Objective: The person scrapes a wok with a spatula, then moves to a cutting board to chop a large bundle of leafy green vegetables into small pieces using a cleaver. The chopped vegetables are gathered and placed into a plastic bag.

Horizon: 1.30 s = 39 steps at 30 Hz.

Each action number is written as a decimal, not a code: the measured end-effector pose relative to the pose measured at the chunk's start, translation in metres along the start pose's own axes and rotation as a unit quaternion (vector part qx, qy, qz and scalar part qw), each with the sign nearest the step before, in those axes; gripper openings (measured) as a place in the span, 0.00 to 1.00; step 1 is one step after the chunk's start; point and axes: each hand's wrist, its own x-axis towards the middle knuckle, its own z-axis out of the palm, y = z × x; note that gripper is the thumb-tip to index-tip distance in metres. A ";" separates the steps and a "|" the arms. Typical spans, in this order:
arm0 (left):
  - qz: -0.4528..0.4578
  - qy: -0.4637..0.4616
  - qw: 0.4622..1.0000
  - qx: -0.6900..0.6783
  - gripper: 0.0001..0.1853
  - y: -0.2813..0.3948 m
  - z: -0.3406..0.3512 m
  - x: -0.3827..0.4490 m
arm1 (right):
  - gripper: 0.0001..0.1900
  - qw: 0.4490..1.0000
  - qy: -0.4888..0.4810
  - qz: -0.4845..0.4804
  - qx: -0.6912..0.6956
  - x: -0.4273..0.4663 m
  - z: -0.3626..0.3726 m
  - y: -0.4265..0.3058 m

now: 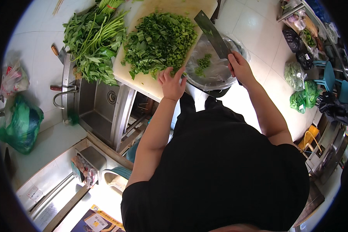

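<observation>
My right hand (240,68) grips the handle of a cleaver (213,34), whose dark broad blade points up and left above a plastic-lined tub (211,72). Some chopped green pieces (204,62) lie in the tub's clear liner. With fingers spread, my left hand (171,84) rests at the near edge of a large pile of chopped leafy greens (159,43) on a pale cutting board (142,84). Whether its fingertips press on greens or on the board is hard to tell. Uncut leafy stems (95,43), one bunch bound with a red band, lie left of the board.
A steel sink (100,107) with a curved faucet (59,98) lies left below the board. Behind it are a wooden-handled blade (59,53) and a green plastic bag (23,127). Bagged vegetables (294,76) and blue stools (326,76) stand at the right, across the tiled floor (258,37).
</observation>
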 end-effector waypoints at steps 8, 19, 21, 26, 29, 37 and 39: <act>-0.241 0.053 0.915 -0.319 0.11 -0.008 -0.011 0.029 | 0.18 0.999 0.028 -0.015 0.030 -0.011 0.006 -0.003; -0.386 0.149 0.868 -0.276 0.10 -0.070 -0.026 -0.042 | 0.24 0.993 -0.111 0.030 0.022 -0.039 0.075 0.004; -0.361 0.119 0.914 -0.143 0.11 -0.072 -0.027 -0.059 | 0.25 0.978 -0.207 0.018 0.005 -0.042 0.094 0.008; -0.413 0.106 0.889 -0.168 0.11 -0.069 -0.020 -0.074 | 0.24 0.941 -0.300 -0.014 -0.155 -0.044 0.142 -0.001; -0.419 0.077 0.888 -0.174 0.11 -0.069 -0.019 -0.077 | 0.23 0.909 -0.297 -0.099 -0.277 -0.033 0.163 0.003; -0.363 0.073 0.921 -0.124 0.09 -0.069 -0.030 -0.072 | 0.22 0.883 -0.278 -0.159 -0.343 -0.012 0.197 -0.019; -0.350 0.059 0.929 -0.104 0.09 -0.070 -0.032 -0.070 | 0.22 0.884 -0.281 -0.150 -0.343 -0.021 0.195 -0.023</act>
